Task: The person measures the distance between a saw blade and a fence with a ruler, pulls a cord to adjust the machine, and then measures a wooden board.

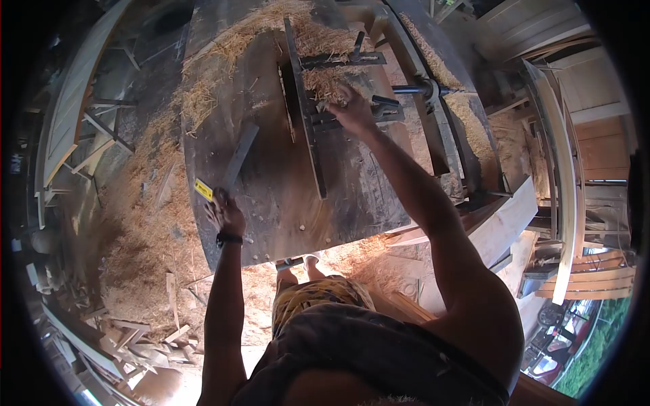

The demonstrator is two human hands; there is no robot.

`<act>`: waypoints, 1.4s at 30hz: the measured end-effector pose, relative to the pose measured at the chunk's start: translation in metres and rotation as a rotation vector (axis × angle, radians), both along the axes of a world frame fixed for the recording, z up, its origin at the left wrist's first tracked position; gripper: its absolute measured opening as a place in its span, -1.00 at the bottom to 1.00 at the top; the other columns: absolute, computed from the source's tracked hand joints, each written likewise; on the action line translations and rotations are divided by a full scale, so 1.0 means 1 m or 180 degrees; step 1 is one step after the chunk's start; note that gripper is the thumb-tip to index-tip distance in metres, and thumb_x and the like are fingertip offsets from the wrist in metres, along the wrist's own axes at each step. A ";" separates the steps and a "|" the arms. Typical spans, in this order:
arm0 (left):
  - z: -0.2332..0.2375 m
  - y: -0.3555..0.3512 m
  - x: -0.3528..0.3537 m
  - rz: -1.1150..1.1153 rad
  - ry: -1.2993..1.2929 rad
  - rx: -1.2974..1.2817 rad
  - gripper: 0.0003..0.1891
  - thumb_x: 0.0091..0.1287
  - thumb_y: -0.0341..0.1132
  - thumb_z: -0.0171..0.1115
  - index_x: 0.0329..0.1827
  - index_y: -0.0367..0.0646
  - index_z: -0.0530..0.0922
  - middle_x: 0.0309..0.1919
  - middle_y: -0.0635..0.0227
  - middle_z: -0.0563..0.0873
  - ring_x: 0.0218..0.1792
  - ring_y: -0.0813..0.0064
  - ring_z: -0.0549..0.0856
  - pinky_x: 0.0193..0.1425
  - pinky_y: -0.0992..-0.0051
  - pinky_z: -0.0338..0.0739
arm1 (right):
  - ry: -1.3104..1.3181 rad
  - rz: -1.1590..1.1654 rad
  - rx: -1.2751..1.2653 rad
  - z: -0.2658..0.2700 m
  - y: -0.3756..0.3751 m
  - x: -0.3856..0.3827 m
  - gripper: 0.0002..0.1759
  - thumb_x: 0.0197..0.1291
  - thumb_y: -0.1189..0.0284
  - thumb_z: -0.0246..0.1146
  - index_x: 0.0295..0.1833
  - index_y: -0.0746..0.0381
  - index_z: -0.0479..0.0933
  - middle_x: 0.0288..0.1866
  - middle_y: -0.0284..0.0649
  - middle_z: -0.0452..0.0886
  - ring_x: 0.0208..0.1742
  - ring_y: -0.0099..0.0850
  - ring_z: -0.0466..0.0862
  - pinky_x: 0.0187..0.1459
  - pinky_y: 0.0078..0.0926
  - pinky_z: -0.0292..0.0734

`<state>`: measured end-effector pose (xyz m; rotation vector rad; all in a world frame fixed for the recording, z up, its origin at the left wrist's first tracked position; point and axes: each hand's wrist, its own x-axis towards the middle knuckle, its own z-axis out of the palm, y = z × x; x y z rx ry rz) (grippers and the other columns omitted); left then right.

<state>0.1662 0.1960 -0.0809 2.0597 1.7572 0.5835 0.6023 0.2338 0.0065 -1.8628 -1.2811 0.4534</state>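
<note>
My left hand point(225, 213) is at the left edge of the dark work table point(271, 230), with its fingers round a tool that has a yellow end point(203, 189). A flat grey blade point(241, 154) runs from beside this hand over the tabletop. My right hand point(352, 111) has its fingers apart over wood shavings point(323, 84), close to a dark metal bracket point(325, 120), and holds nothing that I can see. Between the hands, a long narrow upright bar point(306, 115) stands beside a dark slot point(287, 101) in the tabletop.
A dark beam point(413, 81) with a metal rod point(406, 89) crosses the table's right part. Shavings point(142, 223) cover the floor at left. Long boards point(558, 155) lean at right, near a pale plank point(497, 220). Wood offcuts point(145, 355) lie at lower left.
</note>
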 end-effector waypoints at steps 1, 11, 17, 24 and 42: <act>0.001 0.016 0.024 0.0433 0.0385 0.0053 -0.58 0.50 -0.16 0.09 0.37 -0.03 0.36 0.35 -0.19 0.42 0.38 -0.31 0.33 0.38 -0.19 0.21 | -0.0175 -0.0018 -0.0112 0.008 0.016 0.017 -0.07 0.05 0.02 0.48 0.42 0.32 0.35 0.26 0.21 0.56 0.28 -0.02 0.60 0.26 -0.20 0.52; -0.030 0.060 0.069 0.1159 0.0856 0.0577 -0.39 0.40 -0.05 0.20 0.51 0.12 0.32 0.55 -0.25 0.08 0.56 -0.26 0.07 0.59 -0.17 -0.09 | 0.0350 -0.0896 -0.1186 0.032 0.148 0.147 0.03 0.05 0.02 0.47 0.49 0.40 0.26 0.19 0.04 0.65 0.20 -0.19 0.65 0.16 -0.29 0.54; -0.013 0.061 0.074 0.1285 0.0832 0.0189 -0.35 0.37 -0.06 0.22 0.53 0.12 0.29 0.56 -0.26 0.05 0.57 -0.23 0.04 0.60 -0.17 -0.10 | 0.1309 -0.1557 -0.1018 -0.066 0.232 0.215 -0.67 0.07 0.30 0.45 -0.14 0.30 0.62 -0.19 -0.19 0.70 -0.21 -0.34 0.67 -0.28 -0.28 0.51; -0.014 0.062 0.073 0.1153 0.0837 0.0059 -0.32 0.37 -0.06 0.20 0.55 0.14 0.23 0.56 -0.30 0.01 0.58 -0.27 -0.02 0.60 -0.21 -0.17 | -0.1722 0.0497 -0.1725 0.017 0.204 0.211 -0.66 0.13 0.38 0.29 0.06 0.12 0.58 -0.07 -0.04 0.71 0.02 -0.21 0.69 0.04 -0.11 0.49; -0.010 0.063 0.069 0.1274 0.0880 -0.0076 -0.39 0.40 -0.03 0.13 0.52 0.15 0.30 0.58 -0.25 -0.02 0.61 -0.16 -0.07 0.62 -0.12 -0.26 | -0.0039 -0.0060 -0.0042 -0.004 -0.009 -0.087 -0.14 0.08 0.26 0.46 0.42 0.44 0.31 0.23 0.22 0.56 0.27 0.05 0.59 0.25 -0.17 0.49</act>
